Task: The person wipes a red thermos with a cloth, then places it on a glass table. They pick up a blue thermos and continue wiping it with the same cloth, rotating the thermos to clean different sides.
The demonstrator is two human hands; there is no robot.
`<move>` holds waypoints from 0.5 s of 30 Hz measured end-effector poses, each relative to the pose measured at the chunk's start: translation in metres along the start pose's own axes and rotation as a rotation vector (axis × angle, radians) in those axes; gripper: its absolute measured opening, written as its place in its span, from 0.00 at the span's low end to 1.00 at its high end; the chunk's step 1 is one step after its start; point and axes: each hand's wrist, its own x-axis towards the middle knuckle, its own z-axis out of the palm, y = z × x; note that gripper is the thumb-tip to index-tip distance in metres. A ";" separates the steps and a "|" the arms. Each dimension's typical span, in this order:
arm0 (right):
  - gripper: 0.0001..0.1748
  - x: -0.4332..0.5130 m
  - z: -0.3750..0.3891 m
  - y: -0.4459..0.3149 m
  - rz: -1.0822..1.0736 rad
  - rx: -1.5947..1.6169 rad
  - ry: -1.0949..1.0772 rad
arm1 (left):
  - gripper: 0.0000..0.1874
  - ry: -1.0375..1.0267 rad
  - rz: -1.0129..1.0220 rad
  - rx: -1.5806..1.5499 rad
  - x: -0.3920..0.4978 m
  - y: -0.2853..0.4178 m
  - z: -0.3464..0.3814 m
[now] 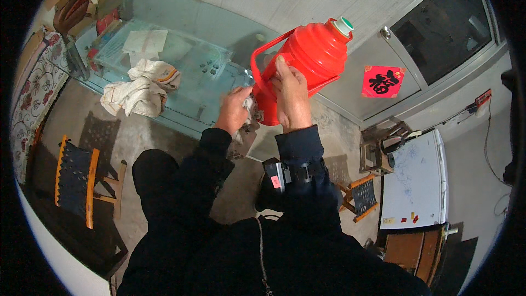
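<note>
A red thermos flask [318, 51] with a green-topped stopper is held tilted in front of me, its neck towards the upper right. My right hand [292, 94] grips its side by the red handle. Near the base, my left hand [236, 109] is closed on a crumpled, dirty cloth [250, 115], which lies against the flask's lower end. How much of the cloth is inside the fingers is hidden. A whitish towel [141, 90] lies bunched on the front edge of a glass-topped table [185, 107], left of my left hand.
Folding stools stand on the floor at left [76, 181] and right [361, 197]. A white chest freezer or refrigerator [415, 185] and a small wooden chair [376, 152] are at the right. Beyond the flask is a metal door [357, 98]. Boxes [109, 4] stand at the table's far left.
</note>
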 end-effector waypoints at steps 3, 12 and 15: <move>0.28 0.002 0.011 0.001 -0.025 0.111 0.071 | 0.35 0.003 -0.089 0.056 -0.005 0.016 0.005; 0.21 -0.015 -0.012 0.004 -0.127 0.023 0.179 | 0.40 0.025 -0.096 0.245 -0.019 0.014 0.035; 0.22 -0.021 -0.032 0.006 -0.131 -0.084 0.190 | 0.36 -0.019 -0.116 0.156 -0.012 0.000 0.031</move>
